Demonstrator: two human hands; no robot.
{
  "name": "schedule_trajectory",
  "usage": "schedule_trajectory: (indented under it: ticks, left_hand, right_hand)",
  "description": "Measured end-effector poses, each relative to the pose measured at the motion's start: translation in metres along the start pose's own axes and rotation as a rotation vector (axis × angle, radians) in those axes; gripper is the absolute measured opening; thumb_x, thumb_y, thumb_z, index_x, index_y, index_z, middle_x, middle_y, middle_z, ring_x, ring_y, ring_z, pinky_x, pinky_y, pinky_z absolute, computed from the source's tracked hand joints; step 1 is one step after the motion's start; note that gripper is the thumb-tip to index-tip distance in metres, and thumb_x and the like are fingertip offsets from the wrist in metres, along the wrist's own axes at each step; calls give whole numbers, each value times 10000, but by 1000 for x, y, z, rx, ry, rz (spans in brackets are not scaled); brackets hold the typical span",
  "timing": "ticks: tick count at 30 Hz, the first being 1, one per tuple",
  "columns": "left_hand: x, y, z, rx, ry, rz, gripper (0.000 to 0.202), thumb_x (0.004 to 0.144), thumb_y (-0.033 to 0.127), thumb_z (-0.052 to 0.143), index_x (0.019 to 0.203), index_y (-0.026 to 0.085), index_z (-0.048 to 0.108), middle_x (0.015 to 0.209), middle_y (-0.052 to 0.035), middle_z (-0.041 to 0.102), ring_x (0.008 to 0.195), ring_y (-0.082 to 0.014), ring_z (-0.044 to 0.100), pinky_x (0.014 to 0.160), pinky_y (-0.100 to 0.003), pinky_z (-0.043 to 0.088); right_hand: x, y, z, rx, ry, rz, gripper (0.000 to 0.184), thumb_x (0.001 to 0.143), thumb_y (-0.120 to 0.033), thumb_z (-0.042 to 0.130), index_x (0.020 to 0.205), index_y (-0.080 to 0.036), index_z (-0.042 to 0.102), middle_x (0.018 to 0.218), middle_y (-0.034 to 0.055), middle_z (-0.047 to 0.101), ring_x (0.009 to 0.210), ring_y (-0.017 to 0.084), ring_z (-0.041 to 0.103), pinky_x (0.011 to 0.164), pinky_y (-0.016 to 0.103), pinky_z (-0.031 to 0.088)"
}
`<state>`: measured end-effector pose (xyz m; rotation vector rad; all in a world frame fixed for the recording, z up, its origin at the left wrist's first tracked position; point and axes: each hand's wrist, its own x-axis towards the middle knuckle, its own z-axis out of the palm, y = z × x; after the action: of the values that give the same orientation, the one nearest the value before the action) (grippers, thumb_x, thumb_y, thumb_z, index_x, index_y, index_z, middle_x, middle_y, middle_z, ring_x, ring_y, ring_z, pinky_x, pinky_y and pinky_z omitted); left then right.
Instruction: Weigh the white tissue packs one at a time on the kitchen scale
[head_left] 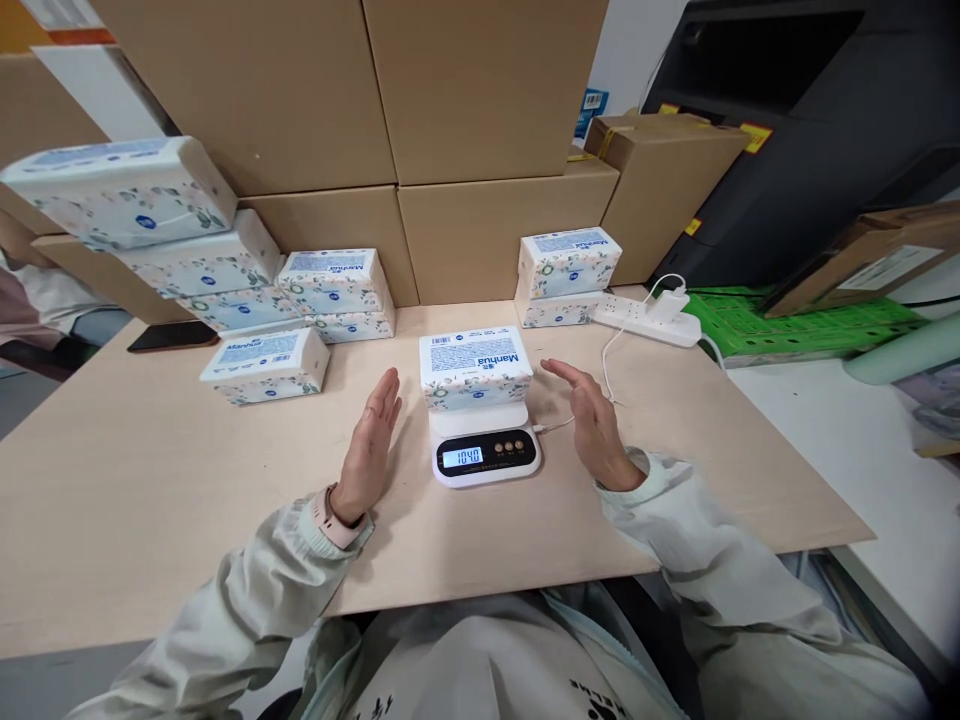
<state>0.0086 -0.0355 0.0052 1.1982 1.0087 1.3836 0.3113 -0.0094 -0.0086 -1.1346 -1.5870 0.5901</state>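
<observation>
A white pack of tissues [475, 367] with a floral print rests on a white digital scale [486, 455], whose lit display reads what looks like 104.0. On the left of the scale, my left hand [369, 445] is held upright with its fingers straight, apart from the pack. My right hand [595, 425] stands to the right in the same way, fingers stretched and touching nothing. A cable runs from the scale's right side. Nearest to my left hand among the other packs is a single tissue pack [266, 368] lying on the table.
More tissue packs are stacked at the left [150, 195], at the back [334, 282] and at the back right [568, 268]. A phone [172, 336] lies at the left. Behind stand cardboard boxes [495, 230]. A white power strip [649, 318] sits at the right of the table [225, 500].
</observation>
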Motion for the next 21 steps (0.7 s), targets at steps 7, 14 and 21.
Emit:
schedule_trajectory:
  ticks: [7, 14, 21]
  left_hand:
    - [-2, -1, 1, -4, -21, 12, 652, 1006, 672, 402, 1544, 315, 482, 1733, -21, 265, 1633, -244, 172, 1346, -479, 116]
    - [-3, -2, 1, 5, -32, 9, 647, 1014, 676, 378, 1552, 331, 475, 1734, 0, 259, 1635, -229, 162, 1350, -460, 111]
    - [-2, -5, 1, -11, -36, 11, 647, 1009, 691, 381, 1534, 332, 503, 1727, -3, 279, 1632, -232, 177, 1349, -467, 111]
  right_hand:
    - [0, -1, 0, -6, 8, -16, 520, 1063, -584, 328, 1368, -301, 639, 1415, 74, 672, 1376, 291, 561, 1208, 594, 372]
    - [0, 0, 1, 5, 17, -31, 512, 1062, -579, 330, 1339, -304, 661, 1390, 72, 685, 1363, 286, 576, 1223, 586, 371]
    - [2, -1, 1, -9, 6, -37, 508, 1063, -580, 324, 1333, -314, 663, 1387, 72, 684, 1367, 281, 568, 1222, 605, 364]
